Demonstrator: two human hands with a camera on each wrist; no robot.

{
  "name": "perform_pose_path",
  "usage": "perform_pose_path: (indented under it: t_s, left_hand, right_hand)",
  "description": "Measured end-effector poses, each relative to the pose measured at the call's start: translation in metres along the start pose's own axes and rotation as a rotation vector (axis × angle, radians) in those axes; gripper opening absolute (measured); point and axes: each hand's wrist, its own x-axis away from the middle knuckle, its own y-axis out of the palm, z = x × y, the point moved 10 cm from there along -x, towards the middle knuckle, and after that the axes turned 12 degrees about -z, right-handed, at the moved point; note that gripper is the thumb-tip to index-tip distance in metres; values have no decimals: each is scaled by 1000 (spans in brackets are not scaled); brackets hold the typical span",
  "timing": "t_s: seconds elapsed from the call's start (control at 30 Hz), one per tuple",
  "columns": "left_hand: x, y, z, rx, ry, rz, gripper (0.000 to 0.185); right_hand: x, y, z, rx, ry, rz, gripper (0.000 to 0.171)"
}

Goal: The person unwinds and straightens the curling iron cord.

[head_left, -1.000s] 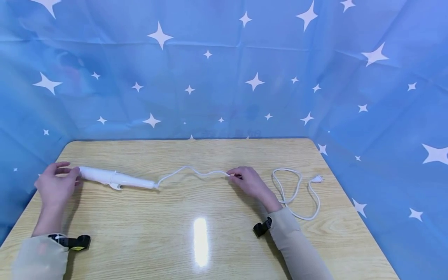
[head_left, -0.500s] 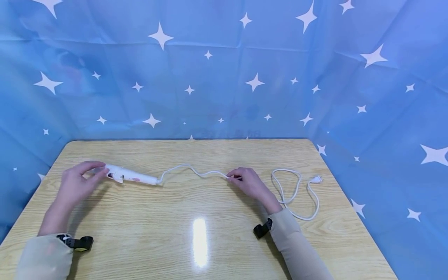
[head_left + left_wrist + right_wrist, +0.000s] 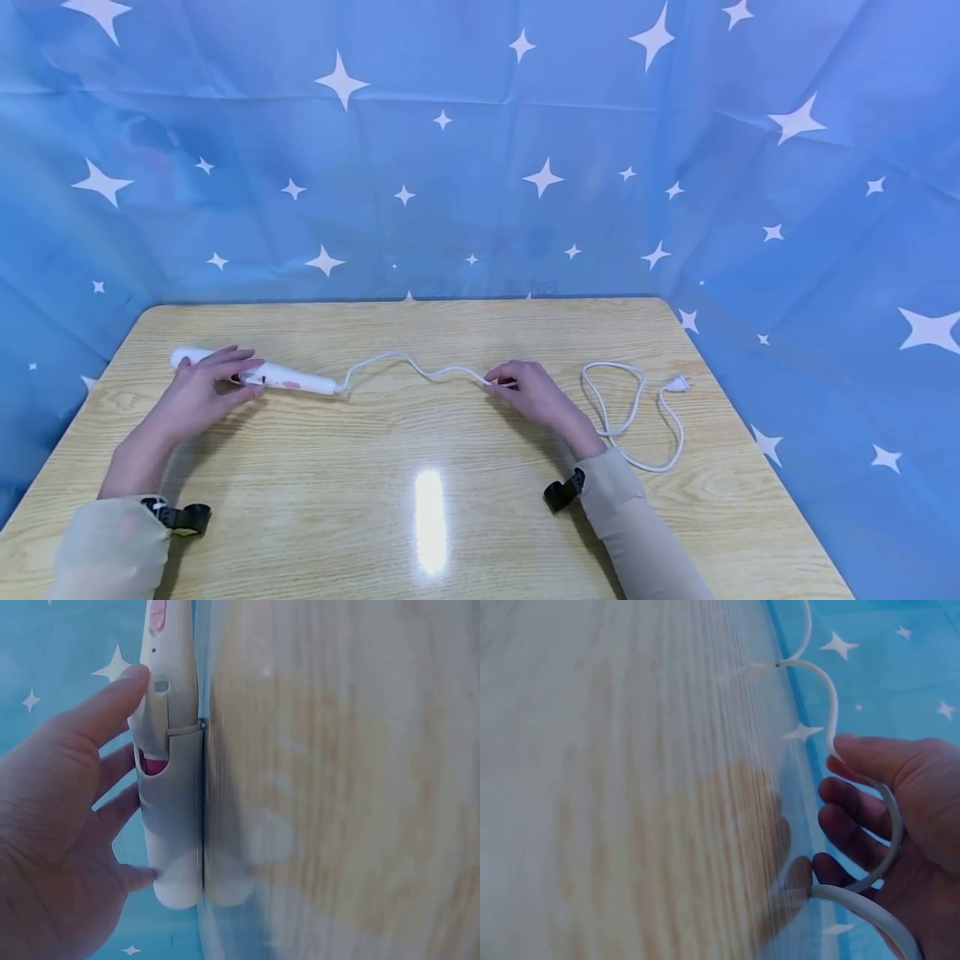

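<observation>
A white curling iron point(image 3: 300, 381) lies at the left of the table, its rounded end pointing left. In the left wrist view, the curling iron point(image 3: 174, 802) has a pink switch point(image 3: 157, 615) on its handle and a smooth cover over its other half. My left hand point(image 3: 197, 398) holds it around the middle, thumb point(image 3: 135, 677) against the lever side and fingers behind. Its white cord point(image 3: 384, 357) runs in a wavy line to my right hand point(image 3: 534, 393), which pinches it between thumb and forefinger. The other fingers curl loosely beneath, as the right wrist view shows.
Beyond my right hand the rest of the cord lies in a loose loop point(image 3: 637, 400), ending in a white plug point(image 3: 678, 384) near the table's right edge. The wooden table point(image 3: 337, 500) backs onto a blue curtain point(image 3: 465, 150) with white stars.
My left hand has slid rightward from the rounded end to the middle of the curling iron, which has rolled so its lever side and pink marks show. My right hand keeps its place on the cord.
</observation>
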Motion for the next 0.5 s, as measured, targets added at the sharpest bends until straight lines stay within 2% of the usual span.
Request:
perform_pose_path:
  t_s: [0.13, 0.33, 0.5]
  left_hand:
    - [3, -4, -8, -31, -40, 35, 49]
    - [8, -10, -20, -77, -142, 62, 54]
    - [12, -10, -24, -79, -193, 65, 54]
  right_hand:
    - [4, -1, 0, 14, -5, 6, 16]
    - [13, -8, -1, 51, -21, 47, 20]
    - [29, -16, 4, -23, -22, 44, 32]
